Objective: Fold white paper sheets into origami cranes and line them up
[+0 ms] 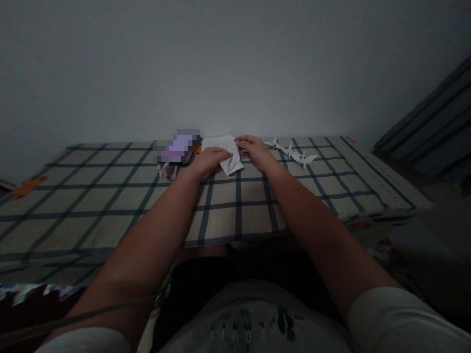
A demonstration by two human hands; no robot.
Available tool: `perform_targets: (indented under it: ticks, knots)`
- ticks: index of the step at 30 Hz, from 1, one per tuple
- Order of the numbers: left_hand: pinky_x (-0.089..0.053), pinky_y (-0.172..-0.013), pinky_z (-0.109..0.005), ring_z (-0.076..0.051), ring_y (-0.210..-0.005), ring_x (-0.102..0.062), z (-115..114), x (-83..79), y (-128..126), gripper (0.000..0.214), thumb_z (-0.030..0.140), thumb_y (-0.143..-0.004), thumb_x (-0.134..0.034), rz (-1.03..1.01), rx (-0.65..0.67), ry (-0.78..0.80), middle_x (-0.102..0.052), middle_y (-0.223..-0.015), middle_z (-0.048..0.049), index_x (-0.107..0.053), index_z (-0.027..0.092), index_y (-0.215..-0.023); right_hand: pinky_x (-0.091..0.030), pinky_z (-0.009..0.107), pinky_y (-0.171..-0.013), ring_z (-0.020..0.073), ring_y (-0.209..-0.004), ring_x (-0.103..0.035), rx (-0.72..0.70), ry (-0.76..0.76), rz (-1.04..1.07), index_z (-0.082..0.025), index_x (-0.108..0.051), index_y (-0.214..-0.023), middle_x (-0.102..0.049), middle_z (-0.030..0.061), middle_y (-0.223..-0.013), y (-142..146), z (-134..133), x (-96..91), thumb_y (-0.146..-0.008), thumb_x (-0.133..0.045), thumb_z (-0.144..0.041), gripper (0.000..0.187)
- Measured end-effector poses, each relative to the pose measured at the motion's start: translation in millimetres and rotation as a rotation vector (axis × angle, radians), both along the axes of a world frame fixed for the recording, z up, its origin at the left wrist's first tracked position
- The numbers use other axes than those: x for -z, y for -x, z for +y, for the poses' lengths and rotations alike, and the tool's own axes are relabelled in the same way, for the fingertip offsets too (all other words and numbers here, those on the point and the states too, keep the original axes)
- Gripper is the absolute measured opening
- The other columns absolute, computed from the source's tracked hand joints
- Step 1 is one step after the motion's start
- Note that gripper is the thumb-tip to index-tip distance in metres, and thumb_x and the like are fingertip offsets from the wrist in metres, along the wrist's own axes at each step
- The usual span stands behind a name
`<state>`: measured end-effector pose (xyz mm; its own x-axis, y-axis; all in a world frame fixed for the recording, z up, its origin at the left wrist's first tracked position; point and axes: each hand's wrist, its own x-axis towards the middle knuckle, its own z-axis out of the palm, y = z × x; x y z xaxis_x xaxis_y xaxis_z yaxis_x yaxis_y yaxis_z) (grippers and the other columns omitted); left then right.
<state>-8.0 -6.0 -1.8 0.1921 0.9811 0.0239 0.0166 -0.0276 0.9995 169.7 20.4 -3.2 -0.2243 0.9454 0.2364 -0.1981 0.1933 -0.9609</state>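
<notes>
A partly folded piece of white paper (231, 165) lies between my two hands, its pointed lower part towards me. My left hand (213, 159) grips its left side, thumb and fingers closed on it. On the other side my right hand (253, 149) pinches the upper right edge with its fingertips. Behind the folded piece lies a printed sheet (217, 141), partly covered by my left hand. To the right of my right hand stand several folded paper cranes (304, 158) in a slanting row.
A phone (179, 147) with a lit, blurred screen rests left of my hands, a strap (168, 171) in front of it. The checked tablecloth (253, 211) covers the table, which meets a plain wall (228, 68). A dark curtain (430, 108) hangs at the right.
</notes>
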Motion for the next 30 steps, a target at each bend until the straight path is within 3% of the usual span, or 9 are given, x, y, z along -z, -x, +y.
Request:
perform_targets:
  ticks: [5,11,20,30]
  knots:
    - [-0.041,-0.055,-0.025,-0.013,-0.055,-0.057,-0.3,-2.1,1.1,0.014,0.022,-0.058,-0.075,-0.028,0.015,0.047,-0.064,-0.061,-0.0035,-0.066,0.013,-0.061,-0.050,0.021,-0.067,0.0100,-0.075,-0.060,-0.017,0.010,0.015,-0.018,-0.069,-0.091,-0.067,0.0009,-0.084,-0.4,1.2,1.5,-0.080,-0.070,-0.026,0.013]
    - [-0.043,-0.059,-0.026,-0.013,-0.058,-0.058,2.3,2.1,0.7,0.021,0.028,-0.056,-0.077,-0.043,-0.030,-0.025,-0.065,-0.064,-0.0030,-0.066,0.013,-0.065,-0.049,0.021,-0.062,0.0095,-0.071,-0.059,0.006,0.008,0.031,-0.018,-0.069,-0.091,-0.065,0.0002,-0.079,-0.5,-4.9,-4.3,-0.082,-0.071,-0.037,0.021]
    - [-0.045,-0.061,-0.028,-0.015,-0.061,-0.060,9.3,12.3,3.3,0.023,0.033,-0.059,-0.078,0.041,-0.012,-0.082,-0.068,-0.070,-0.0046,-0.070,0.014,-0.069,-0.050,0.023,-0.065,0.0104,-0.068,-0.059,0.040,-0.013,-0.112,-0.016,-0.068,-0.078,-0.066,0.0005,-0.076,2.2,-0.1,1.5,-0.077,-0.076,-0.031,0.017]
    - [-0.047,-0.062,-0.027,-0.014,-0.063,-0.061,6.5,9.9,2.2,0.023,0.030,-0.058,-0.079,0.010,0.041,-0.021,-0.069,-0.072,-0.0040,-0.071,0.013,-0.072,-0.047,0.022,-0.062,0.0093,-0.063,-0.055,0.061,-0.072,-0.129,-0.017,-0.062,-0.072,-0.061,-0.0023,-0.069,1.8,-1.5,1.3,-0.076,-0.075,-0.032,0.020]
